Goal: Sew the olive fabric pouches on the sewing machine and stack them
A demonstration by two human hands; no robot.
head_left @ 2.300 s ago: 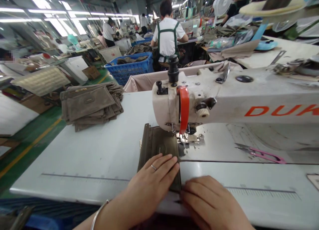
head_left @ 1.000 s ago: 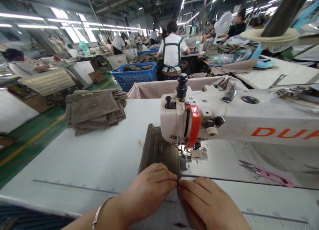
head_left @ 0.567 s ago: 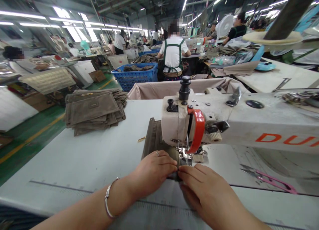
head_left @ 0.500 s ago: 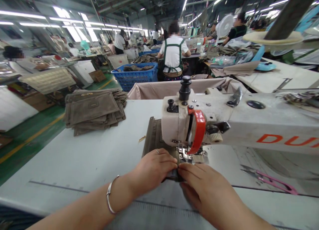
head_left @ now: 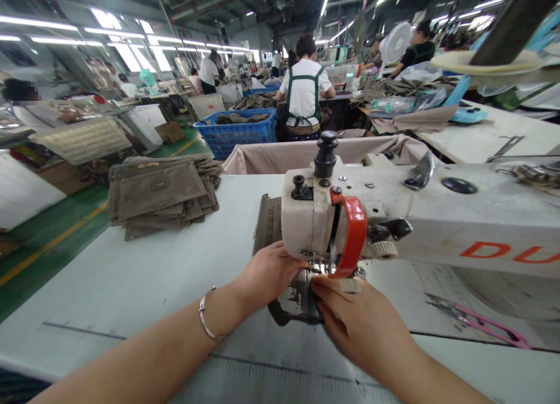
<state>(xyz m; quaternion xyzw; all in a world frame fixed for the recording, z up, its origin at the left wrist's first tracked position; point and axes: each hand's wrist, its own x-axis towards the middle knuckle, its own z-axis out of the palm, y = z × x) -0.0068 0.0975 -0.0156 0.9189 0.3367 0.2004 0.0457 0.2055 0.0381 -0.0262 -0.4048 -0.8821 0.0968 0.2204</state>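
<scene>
A brown fabric panel [head_left: 266, 226] lies under the head of a white sewing machine [head_left: 306, 217], its far end showing to the left of the machine. My left hand [head_left: 272, 271] rests on the panel's near part, fingers closed on it beside the presser foot [head_left: 321, 267]. Just in front of the foot, my right hand [head_left: 350, 311] has its fingertips pinched at the panel's near edge. The fingertips and this edge are partly hidden. Between both hands the metal needle plate [head_left: 300, 296] is bare. An orange guard [head_left: 353, 235] hangs over the needle area.
A pile of brown panels [head_left: 161, 191] lies on the table at the left. Pink-handled thread snips [head_left: 481, 322] are at the right. Behind the machine stand a cloth-lined bin [head_left: 258, 158] and a blue basket [head_left: 238, 136]. A co-worker [head_left: 305, 89] sits beyond with their back turned.
The panel has slid away from me under the presser foot, uncovering the needle plate. My left hand has moved forward with it; my right fingertips have shifted slightly forward.
</scene>
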